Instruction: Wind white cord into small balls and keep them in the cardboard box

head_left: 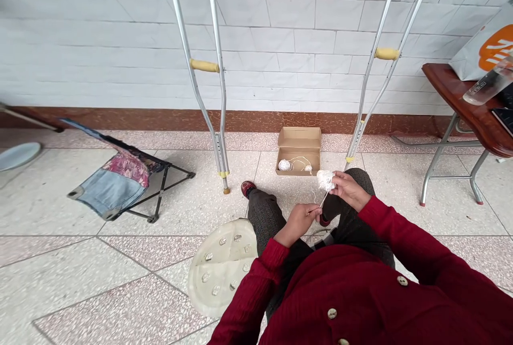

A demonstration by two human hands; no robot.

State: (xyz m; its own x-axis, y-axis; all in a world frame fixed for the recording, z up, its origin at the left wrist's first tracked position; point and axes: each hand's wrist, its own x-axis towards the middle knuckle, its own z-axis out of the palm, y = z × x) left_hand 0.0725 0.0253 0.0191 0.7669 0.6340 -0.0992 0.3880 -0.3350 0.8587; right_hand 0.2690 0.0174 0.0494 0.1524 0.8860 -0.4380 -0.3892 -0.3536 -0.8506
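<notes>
My right hand [348, 189] is closed on a white bundle of yarn [326, 179] above my knee. Below and to the left of it, my left hand [300, 221] is pinched around a thin stick-like tool, and a strand runs between this hand and the bundle. An open cardboard box [298, 153] stands on the floor beyond my hands. Inside it lie a white yarn ball [285, 165] and a smaller white piece [308, 168], with a loose cream strand curving between them.
Two metal crutches [222, 159] [353, 144] lean on the tiled wall. A folding stool [120, 184] stands at left, a round plastic stool [223, 267] beside my leg. At right, a brown table [460, 91] holds a bag [473, 53] and a clear bottle [487, 85].
</notes>
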